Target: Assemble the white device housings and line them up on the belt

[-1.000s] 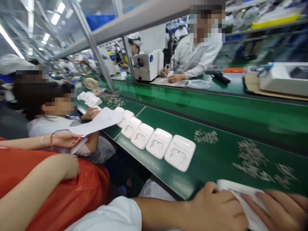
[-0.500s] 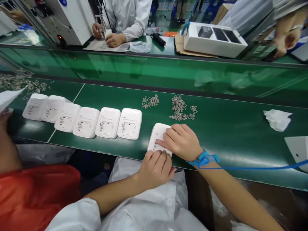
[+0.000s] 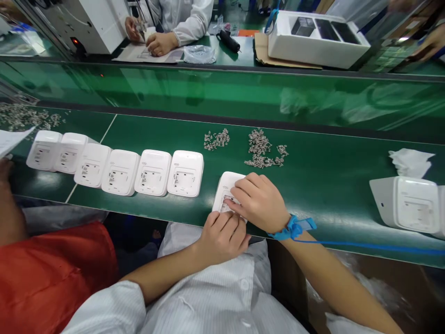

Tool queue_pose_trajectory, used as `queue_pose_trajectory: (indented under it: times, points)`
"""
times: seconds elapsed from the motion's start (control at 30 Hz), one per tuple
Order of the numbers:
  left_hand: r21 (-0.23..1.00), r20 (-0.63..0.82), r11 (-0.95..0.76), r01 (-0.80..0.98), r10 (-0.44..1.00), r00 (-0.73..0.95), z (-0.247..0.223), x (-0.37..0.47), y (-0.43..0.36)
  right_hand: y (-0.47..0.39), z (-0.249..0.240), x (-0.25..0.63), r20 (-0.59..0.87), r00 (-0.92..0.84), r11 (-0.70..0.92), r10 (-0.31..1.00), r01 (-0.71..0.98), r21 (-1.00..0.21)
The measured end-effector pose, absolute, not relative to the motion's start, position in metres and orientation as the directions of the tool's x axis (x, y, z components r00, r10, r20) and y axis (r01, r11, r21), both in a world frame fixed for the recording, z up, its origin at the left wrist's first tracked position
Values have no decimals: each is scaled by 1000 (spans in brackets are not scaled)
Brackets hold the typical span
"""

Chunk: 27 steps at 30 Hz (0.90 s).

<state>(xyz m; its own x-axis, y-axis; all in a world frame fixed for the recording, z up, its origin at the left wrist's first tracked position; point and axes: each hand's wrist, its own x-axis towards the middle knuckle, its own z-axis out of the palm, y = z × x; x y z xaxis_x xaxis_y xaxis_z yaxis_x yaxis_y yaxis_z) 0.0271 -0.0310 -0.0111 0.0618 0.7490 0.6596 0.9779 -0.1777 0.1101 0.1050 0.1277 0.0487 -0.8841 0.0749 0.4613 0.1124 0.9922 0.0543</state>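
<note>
A white rounded device (image 3: 222, 188) lies near the front edge of the green table, its recessed side up. My left hand (image 3: 224, 235) is closed around its lower edge, fingers curled. My right hand (image 3: 259, 202), with a blue wrist strap, rests over its right side, fingers bent and thumb at the recess; the palm hides that part of the device. Two piles of small metal pieces, a smaller one (image 3: 216, 139) and a larger one (image 3: 259, 147), lie behind the device. To the left stands a row of several similar white devices (image 3: 185, 172).
At the right are a crumpled white tissue (image 3: 411, 162) and more white devices (image 3: 417, 204). A green barrier (image 3: 222, 93) runs along the back, with a person's hands (image 3: 160, 44) beyond it. Another person's arm (image 3: 10, 204) is at the far left.
At the right, the white devices have come further into view, moving left beside the tissue. My hands remain on the same device, with the right thumb at its recess.
</note>
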Motion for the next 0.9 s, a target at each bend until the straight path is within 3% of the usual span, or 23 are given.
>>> queue_pose_trajectory:
  times: [0.33,0.4,0.5,0.57,0.63,0.73,0.9]
  points:
    - [153,642,-179,972,765,40,-7,13,-39,120,46,92,446,-883,987,147,158,-13]
    - [135,632,-139,981,775,23,-7,9,-40,129,52,86,392,-902,981,179,132,-144]
    - [115,584,-62,991,811,-17,-7,6,-40,160,65,74,228,-969,859,99,-33,-511]
    - [105,547,-14,994,836,-45,-6,5,-40,187,69,60,162,-983,780,86,-35,-625]
    - [106,533,26,994,842,-79,-6,6,-39,213,67,41,139,-969,823,205,94,-560]
    - [122,537,75,990,834,-129,-7,8,-39,239,51,10,118,-930,891,347,288,-350]
    - [153,530,100,983,832,-167,-9,9,-38,243,30,-14,100,-940,944,325,317,-86]
